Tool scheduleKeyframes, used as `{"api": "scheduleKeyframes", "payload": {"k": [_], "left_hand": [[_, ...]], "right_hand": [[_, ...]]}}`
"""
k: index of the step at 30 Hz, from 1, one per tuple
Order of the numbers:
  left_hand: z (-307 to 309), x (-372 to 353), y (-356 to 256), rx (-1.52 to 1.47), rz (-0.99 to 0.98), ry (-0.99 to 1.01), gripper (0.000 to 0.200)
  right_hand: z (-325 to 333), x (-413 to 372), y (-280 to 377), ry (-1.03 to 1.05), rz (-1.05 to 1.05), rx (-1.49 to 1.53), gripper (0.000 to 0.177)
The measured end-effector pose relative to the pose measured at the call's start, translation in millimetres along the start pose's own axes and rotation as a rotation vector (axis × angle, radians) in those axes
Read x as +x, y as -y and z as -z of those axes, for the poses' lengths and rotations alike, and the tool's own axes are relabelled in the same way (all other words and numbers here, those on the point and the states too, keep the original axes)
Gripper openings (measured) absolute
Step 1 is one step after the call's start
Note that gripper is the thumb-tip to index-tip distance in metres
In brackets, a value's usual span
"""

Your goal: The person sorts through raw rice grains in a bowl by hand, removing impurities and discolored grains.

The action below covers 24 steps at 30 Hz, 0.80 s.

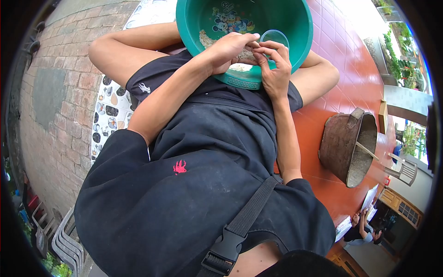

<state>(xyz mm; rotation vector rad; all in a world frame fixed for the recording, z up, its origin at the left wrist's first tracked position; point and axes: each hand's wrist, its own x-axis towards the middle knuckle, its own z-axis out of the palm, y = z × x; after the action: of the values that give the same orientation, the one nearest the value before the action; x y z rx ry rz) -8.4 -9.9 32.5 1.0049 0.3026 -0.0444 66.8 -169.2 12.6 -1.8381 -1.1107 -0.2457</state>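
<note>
A green basin (184,23) with cartoon figures on its inner wall rests in my lap between my bent legs. Pale, crumbly grains (206,39) lie at its bottom, with a whitish patch (241,67) near the close rim. Over the basin, my left hand (227,50) is closed, its thumb stretched toward the right and its other fingers curled. The fingers of my right hand (276,69) are bent and pinched against the left fingertips. Whatever lies between them is too small to make out. Just beyond my right fingers is a clear round cup or bowl (275,33), partly hidden.
To my right, a brown bucket (339,145) with a stick in it stands on the red tiled floor (314,134). A chair (404,171) and another person (362,233) are farther off. Brick paving (69,106) and stacked chairs (69,242) are on the left.
</note>
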Motion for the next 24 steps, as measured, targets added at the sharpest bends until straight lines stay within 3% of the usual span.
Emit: {"api": "scheduleKeyframes", "payload": {"k": [14, 16, 19, 24], "left_hand": [[0.1, -1.0, -2.8, -0.002, 0.01, 0.056, 0.046], [5.9, 3.1, -0.4, 0.008, 0.029, 0.075, 0.048], [7.5, 5.6, 1.8, 0.019, 0.04, 0.098, 0.05], [3.1, 4.3, 3.5, 0.006, -0.008, -0.006, 0.05]], "right_hand": [[0.3, -1.4, 1.6, -0.07, -0.075, 0.085, 0.011], [-0.6, -1.1, -1.9, -0.264, -0.163, 0.008, 0.013], [-5.2, 3.2, -4.3, -0.291, -0.061, -0.198, 0.017], [-1.3, -2.0, -1.5, -0.133, -0.038, -0.121, 0.021]]}}
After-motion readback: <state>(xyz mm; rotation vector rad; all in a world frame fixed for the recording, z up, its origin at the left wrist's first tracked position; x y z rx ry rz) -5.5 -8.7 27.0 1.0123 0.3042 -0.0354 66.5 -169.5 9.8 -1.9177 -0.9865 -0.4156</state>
